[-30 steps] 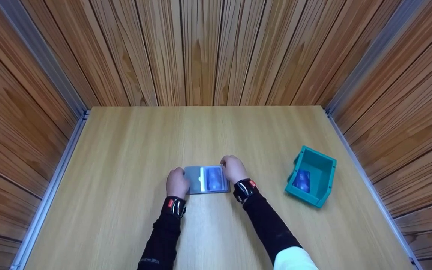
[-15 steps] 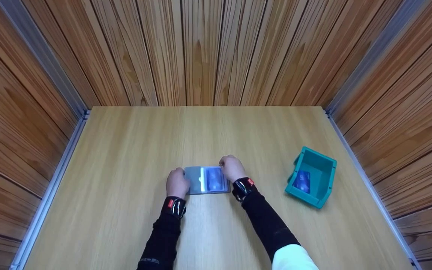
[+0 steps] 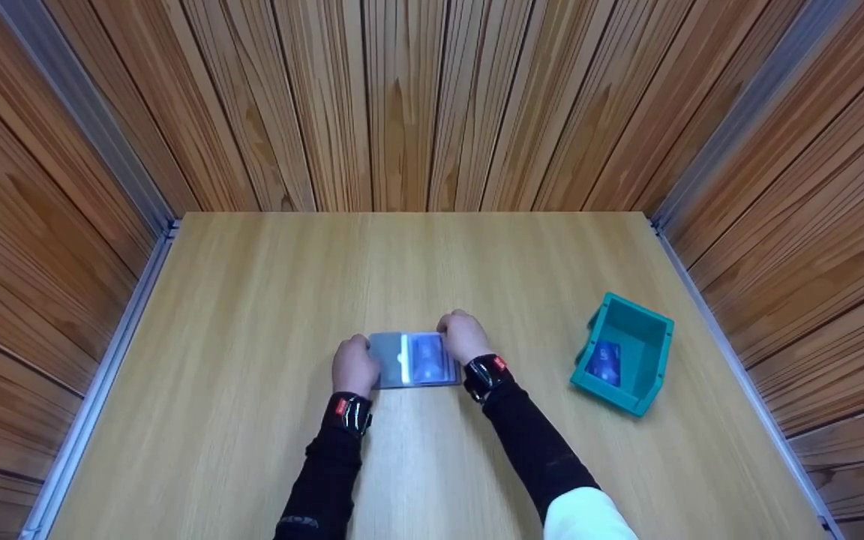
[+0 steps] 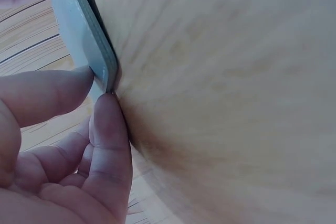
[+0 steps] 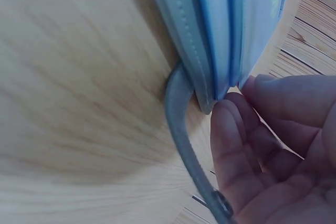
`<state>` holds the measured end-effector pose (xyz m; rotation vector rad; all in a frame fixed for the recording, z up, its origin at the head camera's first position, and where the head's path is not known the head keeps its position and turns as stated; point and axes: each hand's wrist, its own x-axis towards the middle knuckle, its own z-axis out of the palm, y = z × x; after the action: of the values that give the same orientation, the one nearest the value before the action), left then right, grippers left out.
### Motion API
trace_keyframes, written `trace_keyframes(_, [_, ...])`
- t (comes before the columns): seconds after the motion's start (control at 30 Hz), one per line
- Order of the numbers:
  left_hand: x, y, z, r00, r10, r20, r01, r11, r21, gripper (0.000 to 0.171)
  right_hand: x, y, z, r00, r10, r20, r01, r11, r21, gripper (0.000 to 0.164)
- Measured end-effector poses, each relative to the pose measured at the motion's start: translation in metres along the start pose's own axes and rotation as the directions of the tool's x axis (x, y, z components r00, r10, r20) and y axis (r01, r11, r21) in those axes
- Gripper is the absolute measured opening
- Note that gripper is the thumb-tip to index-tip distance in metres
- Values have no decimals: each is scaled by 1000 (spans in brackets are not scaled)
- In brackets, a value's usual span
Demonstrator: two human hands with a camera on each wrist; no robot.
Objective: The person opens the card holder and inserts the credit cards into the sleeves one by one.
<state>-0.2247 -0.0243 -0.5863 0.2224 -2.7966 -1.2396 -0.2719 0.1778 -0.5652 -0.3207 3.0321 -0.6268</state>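
An unfolded grey-blue card holder (image 3: pixel 385 358) lies on the table between my two hands. A blue card (image 3: pixel 429 358) shows in the plastic sleeve on its right half. My left hand (image 3: pixel 354 367) pinches the corner of the cover (image 4: pixel 86 35) between thumb and fingertips at the left end. At the right end my right hand (image 3: pixel 468 339) has thumb and fingertips on the edge of the stacked sleeves (image 5: pixel 236 35), pinching them. A grey strap (image 5: pixel 181 124) with a metal snap hangs from the holder beside the right fingers.
A teal bin (image 3: pixel 657 375) stands on the table to the right, with a blue card (image 3: pixel 604 363) inside it. Wood-plank walls (image 3: pixel 402 105) enclose the table (image 3: pixel 252 277) at the back and both sides.
My right hand has shifted very slightly left along the holder's right end. The left hand, the card holder and the bin stay in place.
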Motion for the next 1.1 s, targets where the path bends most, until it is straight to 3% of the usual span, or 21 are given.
trace_keyframes(0.4, [0,1,0,1000,12,1,-12,999,38,22,-3,0,1,996,-56,-75,55,998,-14,4])
trace_keyframes(0.6, [1,2,0,1000,4,3,-4,999,36,22,-3,-3,-2,999,-17,-44,17,1000,-6,7])
trace_keyframes(0.83, [0,2,0,1000,-1,6,1,1000,20,20,-1,-7,-4,998,57,18,-58,993,98,10])
trace_keyframes(1.1, [1,0,0,1000,20,1,-20,999,24,21,-2,-13,-7,996,81,36,-86,982,165,13])
